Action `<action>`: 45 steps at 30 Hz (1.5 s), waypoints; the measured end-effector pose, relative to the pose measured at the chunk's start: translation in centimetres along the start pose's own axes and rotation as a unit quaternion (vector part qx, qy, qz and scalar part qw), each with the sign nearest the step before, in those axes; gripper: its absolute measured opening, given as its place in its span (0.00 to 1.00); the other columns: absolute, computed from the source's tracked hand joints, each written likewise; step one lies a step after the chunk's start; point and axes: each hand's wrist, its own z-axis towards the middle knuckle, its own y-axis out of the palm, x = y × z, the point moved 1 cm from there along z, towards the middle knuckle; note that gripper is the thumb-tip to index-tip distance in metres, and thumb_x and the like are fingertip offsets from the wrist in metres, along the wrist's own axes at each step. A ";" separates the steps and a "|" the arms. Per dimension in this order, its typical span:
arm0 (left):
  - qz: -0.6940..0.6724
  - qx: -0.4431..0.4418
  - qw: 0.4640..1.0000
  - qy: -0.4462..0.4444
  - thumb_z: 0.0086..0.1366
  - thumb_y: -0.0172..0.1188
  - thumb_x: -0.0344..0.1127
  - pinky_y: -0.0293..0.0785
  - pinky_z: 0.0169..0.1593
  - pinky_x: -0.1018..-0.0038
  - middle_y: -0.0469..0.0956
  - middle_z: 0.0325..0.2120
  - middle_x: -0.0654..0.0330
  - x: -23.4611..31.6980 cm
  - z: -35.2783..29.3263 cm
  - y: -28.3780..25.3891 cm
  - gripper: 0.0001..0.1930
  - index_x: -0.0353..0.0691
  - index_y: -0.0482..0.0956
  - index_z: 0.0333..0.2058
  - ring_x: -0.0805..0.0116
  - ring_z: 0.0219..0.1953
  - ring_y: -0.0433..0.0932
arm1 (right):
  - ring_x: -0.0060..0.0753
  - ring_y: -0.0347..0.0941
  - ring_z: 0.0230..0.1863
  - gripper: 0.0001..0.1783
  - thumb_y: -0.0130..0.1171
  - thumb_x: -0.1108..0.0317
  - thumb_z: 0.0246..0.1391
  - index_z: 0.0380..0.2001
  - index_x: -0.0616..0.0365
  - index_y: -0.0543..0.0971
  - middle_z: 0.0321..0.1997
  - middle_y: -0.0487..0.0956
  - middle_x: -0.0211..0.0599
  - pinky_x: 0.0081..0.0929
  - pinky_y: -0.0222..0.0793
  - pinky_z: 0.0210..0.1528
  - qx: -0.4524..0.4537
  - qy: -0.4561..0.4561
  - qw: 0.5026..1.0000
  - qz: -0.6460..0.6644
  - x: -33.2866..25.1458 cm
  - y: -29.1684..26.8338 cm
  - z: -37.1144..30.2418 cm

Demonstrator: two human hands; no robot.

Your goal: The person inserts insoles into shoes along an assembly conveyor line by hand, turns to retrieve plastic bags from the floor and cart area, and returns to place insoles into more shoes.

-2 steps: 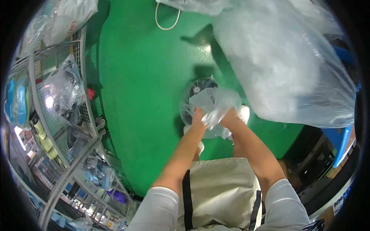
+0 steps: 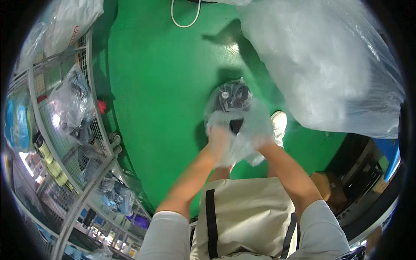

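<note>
A clear plastic bag (image 2: pixel 241 145) is between my legs, with black round-shaped parts (image 2: pixel 234 96) inside its far end; their exact kind is hard to make out through the film. My left hand (image 2: pixel 219 139) is at the bag's left side and my right hand (image 2: pixel 261 141) at its right side. Both are smeared by motion, but the loose film is bunched and stretched between them, so they seem closed on the bag's mouth. A dark rectangular patch (image 2: pixel 236 125) shows through the film between my hands.
A very large, full translucent plastic bag (image 2: pixel 320 65) fills the far right. On the left stands a grey wire-mesh rack (image 2: pixel 91 86) on casters, carrying bagged parts (image 2: pixel 73 102). A white cord loop (image 2: pixel 185 25) lies on the green floor (image 2: pixel 151 86) at the far side. A cream apron (image 2: pixel 247 212) covers my lap.
My hands have moved slightly apart and nearer to me, drawing the film back. More of the black parts and a dark rectangular patch now show. My view has shifted a little.
</note>
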 end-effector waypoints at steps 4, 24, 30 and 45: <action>-0.078 -0.080 0.994 0.003 0.46 0.52 0.38 0.65 0.39 0.64 0.74 0.31 0.54 -3.5 -3.4 -2.9 0.14 0.42 0.75 0.34 0.59 0.35 0.72 | 0.39 0.69 0.39 0.17 0.48 0.63 0.42 0.36 0.60 0.72 0.36 0.74 0.42 0.33 0.61 0.45 -0.018 0.022 0.993 0.112 -3.0 4.8 -1.3; -0.619 -0.106 0.758 -0.176 0.51 0.57 0.42 0.58 0.52 0.65 0.61 0.49 0.50 -8.8 4.1 7.8 0.35 0.34 0.51 0.53 0.60 0.49 0.63 | 0.28 0.68 0.40 0.28 0.61 0.62 0.39 0.43 0.64 0.68 0.41 0.71 0.39 0.25 0.64 0.40 -0.052 0.238 0.762 0.600 3.5 10.0 3.4; -0.745 -0.070 0.644 -0.162 0.51 0.57 0.36 0.65 0.47 0.64 0.60 0.49 0.51 -8.3 4.7 7.6 0.33 0.34 0.52 0.53 0.59 0.49 0.63 | 0.27 0.68 0.39 0.25 0.60 0.63 0.40 0.42 0.63 0.69 0.38 0.73 0.38 0.24 0.65 0.39 0.022 0.170 0.762 0.624 3.3 11.4 4.1; -0.903 -0.098 0.391 -0.151 0.56 0.45 0.40 0.68 0.45 0.61 0.73 0.36 0.53 0.1 -15.0 -1.5 0.17 0.35 0.69 0.40 0.59 0.38 0.74 | 0.20 0.68 0.41 0.18 0.46 0.66 0.52 0.45 0.63 0.67 0.42 0.71 0.30 0.20 0.65 0.42 -0.085 0.096 0.534 0.836 -4.0 -4.5 -13.9</action>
